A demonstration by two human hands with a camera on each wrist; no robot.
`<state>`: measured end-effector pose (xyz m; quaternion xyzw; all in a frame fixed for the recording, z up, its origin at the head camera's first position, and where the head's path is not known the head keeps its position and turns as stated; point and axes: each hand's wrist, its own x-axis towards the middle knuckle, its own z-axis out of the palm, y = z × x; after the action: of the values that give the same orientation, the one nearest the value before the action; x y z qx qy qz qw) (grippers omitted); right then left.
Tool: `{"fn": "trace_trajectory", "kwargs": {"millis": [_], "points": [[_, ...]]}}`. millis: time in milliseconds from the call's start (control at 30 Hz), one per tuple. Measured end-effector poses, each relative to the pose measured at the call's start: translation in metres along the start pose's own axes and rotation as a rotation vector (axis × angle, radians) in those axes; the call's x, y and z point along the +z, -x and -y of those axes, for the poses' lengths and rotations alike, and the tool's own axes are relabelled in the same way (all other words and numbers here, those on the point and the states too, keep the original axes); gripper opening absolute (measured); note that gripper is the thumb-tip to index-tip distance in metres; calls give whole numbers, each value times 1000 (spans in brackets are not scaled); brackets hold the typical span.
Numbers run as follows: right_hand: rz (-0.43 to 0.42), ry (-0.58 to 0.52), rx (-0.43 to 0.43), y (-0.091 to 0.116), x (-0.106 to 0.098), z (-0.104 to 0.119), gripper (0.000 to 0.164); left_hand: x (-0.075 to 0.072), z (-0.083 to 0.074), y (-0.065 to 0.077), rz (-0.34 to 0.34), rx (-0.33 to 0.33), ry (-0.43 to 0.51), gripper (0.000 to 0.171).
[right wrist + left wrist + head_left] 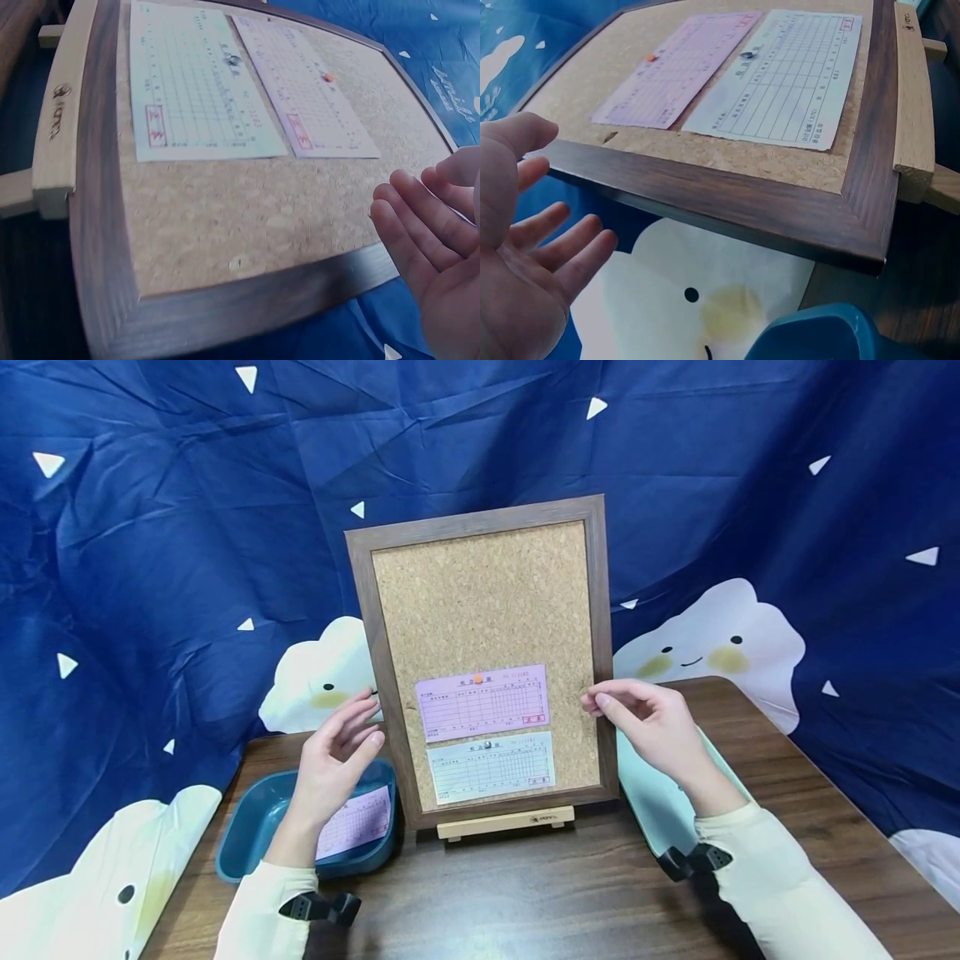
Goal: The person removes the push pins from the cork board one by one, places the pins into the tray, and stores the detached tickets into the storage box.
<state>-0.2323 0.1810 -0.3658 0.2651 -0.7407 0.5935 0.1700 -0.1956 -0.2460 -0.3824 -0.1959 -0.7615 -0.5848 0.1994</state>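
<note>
A framed cork board (487,602) leans upright on a small wooden easel (506,822). Pinned low on it are a pink receipt slip (457,714) under an orange pushpin (478,679) and, just below, a pale green receipt slip (465,775) under a silver pushpin (487,744). My left hand (330,768) hovers by the board's left edge, fingers loosely bent and holding nothing. At the right edge my right hand (652,727) is raised with relaxed fingers near the frame; nothing shows in it, and whether the fingertips touch the board I cannot tell.
A dark teal bin (255,806) stands on the left of the wooden table (495,893), with pink slips (360,822) inside, partly behind the left forearm. To the right lies a mint green tray (656,810), mostly covered by the right arm. A blue patterned cloth (480,435) hangs behind.
</note>
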Motion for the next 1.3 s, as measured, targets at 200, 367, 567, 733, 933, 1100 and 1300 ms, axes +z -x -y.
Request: {"fn": "trace_trajectory", "kwargs": {"millis": [200, 367, 567, 733, 933, 1100, 1300], "points": [[11, -47, -22, -7, 9, 5, 16, 5, -2, -6, 15, -17, -4, 48], [20, -32, -25, -11, 17, 6, 15, 9, -2, -10, 19, -36, -8, 48], [25, -33, -29, -15, 25, 6, 15, 13, -2, -13, 21, -52, -10, 49], [40, -19, -25, -18, 30, 6, 15, 16, -2, -16, 26, -71, -19, 50], [71, 59, 10, -22, 39, 8, 17, 23, -6, -24, 35, -69, -47, 50], [90, 81, 34, -26, 44, 10, 19, 26, -3, -30, 39, -21, -98, 48], [99, 79, 27, -31, 49, 12, 19, 27, -1, -34, 28, 16, -125, 47]]}}
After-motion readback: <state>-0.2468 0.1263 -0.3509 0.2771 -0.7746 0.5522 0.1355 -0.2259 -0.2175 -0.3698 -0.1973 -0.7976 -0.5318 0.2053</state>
